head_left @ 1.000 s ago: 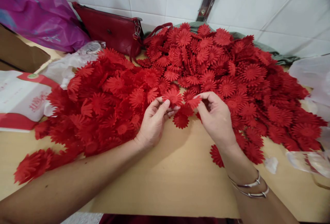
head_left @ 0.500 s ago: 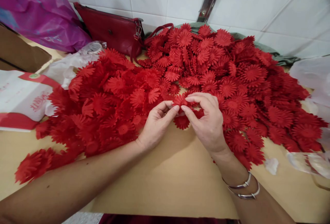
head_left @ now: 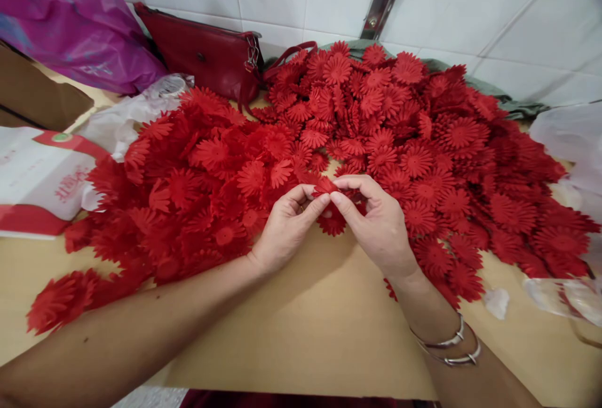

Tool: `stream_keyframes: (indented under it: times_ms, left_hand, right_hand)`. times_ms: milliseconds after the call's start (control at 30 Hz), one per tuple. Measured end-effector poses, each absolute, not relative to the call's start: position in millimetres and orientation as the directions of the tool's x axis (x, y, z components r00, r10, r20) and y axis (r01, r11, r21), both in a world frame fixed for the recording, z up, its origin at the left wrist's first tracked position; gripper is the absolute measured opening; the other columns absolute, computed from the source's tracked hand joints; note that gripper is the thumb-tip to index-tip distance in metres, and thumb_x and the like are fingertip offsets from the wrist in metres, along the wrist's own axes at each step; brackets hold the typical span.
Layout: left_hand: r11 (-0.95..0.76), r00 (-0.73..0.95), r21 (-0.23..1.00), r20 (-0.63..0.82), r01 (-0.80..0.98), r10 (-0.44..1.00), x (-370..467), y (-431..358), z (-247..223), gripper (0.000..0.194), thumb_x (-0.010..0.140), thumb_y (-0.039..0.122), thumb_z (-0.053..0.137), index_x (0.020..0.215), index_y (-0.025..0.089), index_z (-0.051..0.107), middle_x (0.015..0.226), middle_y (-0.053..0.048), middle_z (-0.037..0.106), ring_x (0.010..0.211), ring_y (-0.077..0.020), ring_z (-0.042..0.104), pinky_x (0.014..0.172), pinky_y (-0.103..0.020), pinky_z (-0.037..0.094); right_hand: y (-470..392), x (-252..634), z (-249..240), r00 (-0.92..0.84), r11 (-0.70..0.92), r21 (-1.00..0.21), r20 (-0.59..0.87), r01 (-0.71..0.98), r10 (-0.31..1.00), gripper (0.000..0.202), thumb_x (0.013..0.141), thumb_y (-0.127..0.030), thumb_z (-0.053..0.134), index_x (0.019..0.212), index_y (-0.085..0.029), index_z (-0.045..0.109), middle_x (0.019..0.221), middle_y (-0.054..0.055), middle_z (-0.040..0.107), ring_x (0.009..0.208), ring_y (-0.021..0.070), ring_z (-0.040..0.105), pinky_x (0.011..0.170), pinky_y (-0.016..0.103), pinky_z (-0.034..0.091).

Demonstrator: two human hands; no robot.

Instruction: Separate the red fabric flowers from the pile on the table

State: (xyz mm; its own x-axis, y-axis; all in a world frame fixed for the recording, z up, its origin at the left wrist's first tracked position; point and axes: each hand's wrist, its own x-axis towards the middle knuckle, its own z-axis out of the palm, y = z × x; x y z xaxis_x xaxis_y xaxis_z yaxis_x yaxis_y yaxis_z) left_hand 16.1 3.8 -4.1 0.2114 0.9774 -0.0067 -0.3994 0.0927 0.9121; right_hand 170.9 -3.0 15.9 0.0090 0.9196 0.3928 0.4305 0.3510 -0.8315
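Near the middle of the view, my left hand (head_left: 286,226) pinches the left side of a red fabric flower piece (head_left: 325,186) between thumb and fingers. My right hand (head_left: 379,226) pinches the same piece from the right, the two thumbs nearly touching. Another red flower (head_left: 332,223) shows just below my thumbs. Behind my hands, a left heap of red flowers (head_left: 211,154) and a larger right heap (head_left: 416,160) spread over the tan table (head_left: 301,333).
A dark red handbag (head_left: 202,51) leans against the tiled wall. At the left are a purple bag (head_left: 79,19), a brown box (head_left: 37,94) and a white-and-red packet (head_left: 51,176). Clear plastic (head_left: 576,145) lies at the right edge.
My right hand has turned slightly, its index finger lower over the flower piece. The held piece looks more folded or tilted. My left thumb has shifted a little to the right.
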Motion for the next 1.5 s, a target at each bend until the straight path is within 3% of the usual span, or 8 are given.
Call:
stream_keyframes:
  times_ms: [167,500,667,767,967,1133,1267,1500]
  left_hand:
    - [0.104,0.222,0.899,-0.009,-0.425,0.975,16.8,3.7,-1.5,0.025,0.084,0.039,0.082,0.083,0.018,0.069,0.075,0.002,0.067,0.068,-0.0095,0.059,0.070,-0.023,0.049]
    - [0.124,0.195,0.862,-0.030,-0.491,0.980,18.0,4.7,-7.3,0.026,0.087,0.042,0.078,0.085,0.019,0.067,0.082,0.002,0.068,0.075,-0.0099,0.060,0.079,-0.023,0.050]
    - [0.164,0.147,0.788,-0.094,-0.594,0.985,20.2,6.4,-1.5,0.030,0.083,0.042,0.082,0.084,0.018,0.064,0.082,0.002,0.067,0.080,-0.0120,0.066,0.086,-0.027,0.055]
    - [0.191,0.150,0.755,-0.124,-0.627,0.981,20.2,6.8,0.8,0.029,0.081,0.039,0.084,0.083,0.017,0.065,0.081,0.003,0.066,0.079,-0.0120,0.068,0.091,-0.030,0.057]
    - [0.213,0.172,0.722,-0.131,-0.658,0.976,18.9,8.0,-1.1,0.024,0.080,0.035,0.084,0.085,0.017,0.069,0.082,0.001,0.070,0.081,-0.0155,0.072,0.089,-0.033,0.059]
    - [0.171,0.199,0.788,-0.063,-0.592,0.978,18.6,7.0,-5.5,0.020,0.086,0.034,0.080,0.086,0.017,0.070,0.087,0.000,0.071,0.081,-0.0130,0.070,0.087,-0.029,0.058]
    - [0.149,0.229,0.837,-0.030,-0.526,0.973,17.1,4.8,-6.2,0.020,0.087,0.034,0.079,0.084,0.017,0.068,0.084,0.002,0.070,0.079,-0.0094,0.066,0.083,-0.023,0.054]
    - [0.136,0.222,0.874,-0.033,-0.467,0.975,15.9,4.2,-4.9,0.027,0.085,0.036,0.082,0.079,0.017,0.063,0.077,0.003,0.066,0.071,-0.0084,0.058,0.073,-0.022,0.048]
  right_hand:
    - [-3.5,169.8,17.0,-0.029,0.248,-0.929,0.250,0.276,0.968,0.014,0.093,-0.037,0.069,0.093,-0.023,0.071,0.093,0.001,0.074,0.091,0.0179,0.069,0.089,0.034,0.056]
    - [5.6,185.4,11.8,0.192,0.245,-0.923,0.309,0.297,0.931,0.025,0.099,-0.045,0.060,0.087,-0.023,0.066,0.079,-0.001,0.063,0.073,0.0156,0.058,0.074,0.030,0.052]
    - [10.4,191.8,4.7,0.196,0.222,-0.950,0.266,0.222,0.944,0.023,0.100,-0.041,0.058,0.113,-0.026,0.068,0.101,0.003,0.073,0.088,0.0175,0.067,0.087,0.036,0.057]
    - [10.7,191.9,3.5,0.199,0.267,-0.927,0.323,0.263,0.925,0.017,0.096,-0.034,0.065,0.110,-0.025,0.070,0.106,0.004,0.074,0.098,0.0189,0.069,0.096,0.038,0.055]
    - [8.2,191.6,11.9,0.211,0.254,-0.869,0.368,0.425,0.906,0.014,0.089,-0.027,0.073,0.103,-0.023,0.074,0.096,0.004,0.073,0.089,0.0185,0.068,0.088,0.039,0.056]
    - [1.6,182.3,24.0,0.094,0.384,-0.706,0.535,0.595,0.839,0.022,0.090,-0.026,0.073,0.111,-0.024,0.075,0.124,0.010,0.068,0.120,0.0253,0.063,0.099,0.044,0.055]
    - [-2.9,174.3,22.8,-0.028,0.467,-0.678,0.551,0.568,0.834,0.017,0.091,-0.027,0.073,0.108,-0.027,0.074,0.118,0.007,0.071,0.118,0.0250,0.065,0.107,0.048,0.051]
    - [-2.6,173.3,19.2,-0.008,0.439,-0.759,0.497,0.480,0.868,0.020,0.091,-0.024,0.072,0.111,-0.024,0.071,0.117,0.008,0.070,0.115,0.0229,0.065,0.100,0.042,0.053]
